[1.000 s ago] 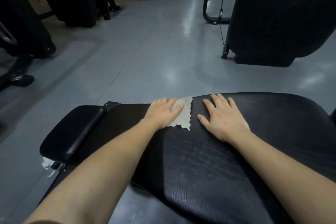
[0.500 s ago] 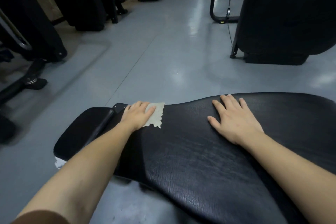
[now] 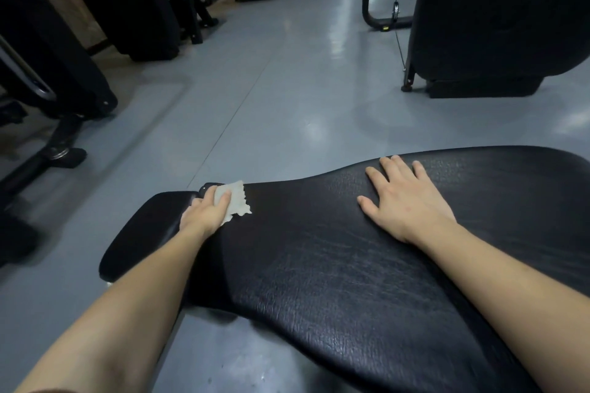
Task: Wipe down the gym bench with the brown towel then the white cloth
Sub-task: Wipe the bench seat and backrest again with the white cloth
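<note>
Head view is showing a person leaning over a black padded gym bench (image 3: 335, 265) that is stretching across the lower part of the frame, its cracked vinyl catching a dull sheen. The left hand (image 3: 204, 212) is pressing a pale, whitish cloth (image 3: 235, 201) with a ragged, scalloped edge onto the bench's narrow left end, right where the main pad is meeting a smaller separate pad (image 3: 143, 233). The fingers (image 3: 223, 198) of that hand are lying over the cloth and bending slightly over the pad's far edge; whether they are curling round the cloth or only pushing it flat I cannot tell, since the knuckles are hiding the tips. Part of the cloth is sticking out to the right of the hand, lying flat on the vinyl. The right hand (image 3: 405, 201) is resting palm down on the wider part of the bench, well apart from the cloth, its fingers straight, spread and holding nothing. Both bare forearms are reaching in from the bottom edge. Beyond the bench a glossy grey floor (image 3: 287, 89) is reflecting ceiling light, and dark exercise machines (image 3: 495, 16) are standing along the left side and at the upper right.
</note>
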Motion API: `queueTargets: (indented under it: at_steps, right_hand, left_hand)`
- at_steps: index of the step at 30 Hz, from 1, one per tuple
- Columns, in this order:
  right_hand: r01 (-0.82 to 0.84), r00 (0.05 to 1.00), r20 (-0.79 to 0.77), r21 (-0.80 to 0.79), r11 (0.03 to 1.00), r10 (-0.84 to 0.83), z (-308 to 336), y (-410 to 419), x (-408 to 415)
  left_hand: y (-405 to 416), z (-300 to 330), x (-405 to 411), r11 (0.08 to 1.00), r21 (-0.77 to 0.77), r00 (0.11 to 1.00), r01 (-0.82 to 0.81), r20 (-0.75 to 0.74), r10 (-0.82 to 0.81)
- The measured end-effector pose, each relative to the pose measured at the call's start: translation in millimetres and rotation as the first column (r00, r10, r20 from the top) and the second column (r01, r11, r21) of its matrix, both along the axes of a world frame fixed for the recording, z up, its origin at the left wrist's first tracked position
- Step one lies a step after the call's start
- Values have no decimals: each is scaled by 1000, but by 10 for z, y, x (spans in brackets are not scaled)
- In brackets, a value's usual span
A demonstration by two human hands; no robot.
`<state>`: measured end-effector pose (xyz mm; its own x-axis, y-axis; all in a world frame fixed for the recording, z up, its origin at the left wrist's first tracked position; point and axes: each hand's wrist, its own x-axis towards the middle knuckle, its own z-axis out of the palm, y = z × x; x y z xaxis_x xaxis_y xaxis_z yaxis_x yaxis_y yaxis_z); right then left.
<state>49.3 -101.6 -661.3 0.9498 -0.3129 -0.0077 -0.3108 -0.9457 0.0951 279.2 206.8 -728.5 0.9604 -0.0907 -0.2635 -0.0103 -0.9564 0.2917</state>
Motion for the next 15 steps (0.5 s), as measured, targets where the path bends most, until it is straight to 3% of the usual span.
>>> queueTargets:
  at_steps: [15]
  right_hand:
    - [3,1000,12,-11,1000,-3,4,4,-16]
  left_hand:
    - [480,7,-626,985,11,984,-171,-46,172]
